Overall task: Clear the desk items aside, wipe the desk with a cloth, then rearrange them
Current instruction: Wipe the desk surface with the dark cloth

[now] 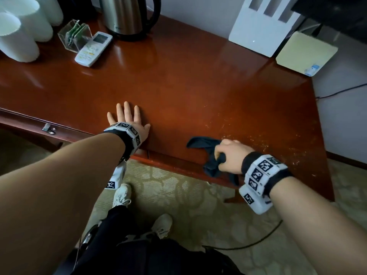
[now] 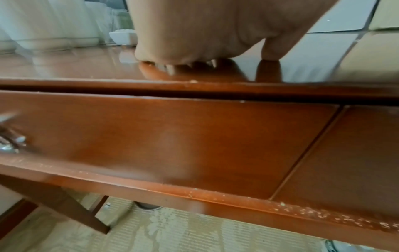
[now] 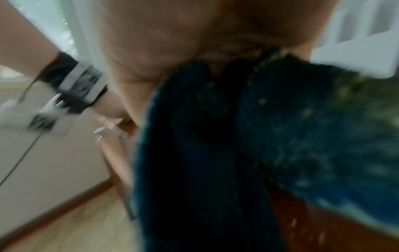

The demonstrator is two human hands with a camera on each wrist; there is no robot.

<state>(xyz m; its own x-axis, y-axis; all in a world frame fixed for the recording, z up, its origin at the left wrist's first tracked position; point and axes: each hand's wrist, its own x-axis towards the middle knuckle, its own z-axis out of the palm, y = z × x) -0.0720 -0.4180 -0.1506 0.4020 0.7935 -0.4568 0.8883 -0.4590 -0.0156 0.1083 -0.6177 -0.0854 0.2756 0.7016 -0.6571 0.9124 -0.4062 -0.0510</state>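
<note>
A glossy red-brown desk [image 1: 188, 86] fills the head view. My left hand [image 1: 128, 120] lies flat on it near the front edge, fingers straight and spread; in the left wrist view the palm [image 2: 194, 34] presses on the desktop [image 2: 64, 68]. My right hand [image 1: 230, 155] grips a dark blue cloth [image 1: 202, 144] at the desk's front edge; part of the cloth hangs below the edge. The cloth [image 3: 215, 153] is blurred in the right wrist view. Pale crumbs [image 1: 268, 139] speckle the desk's right front part.
At the back left stand white cups [image 1: 17, 36], a clear plastic holder [image 1: 75, 34], a white remote [image 1: 93, 48] and a steel kettle [image 1: 127, 14]. A white stand [image 1: 260, 30] and a cream box [image 1: 305, 50] sit at the back right. A drawer handle [image 1: 48, 129] is below the edge.
</note>
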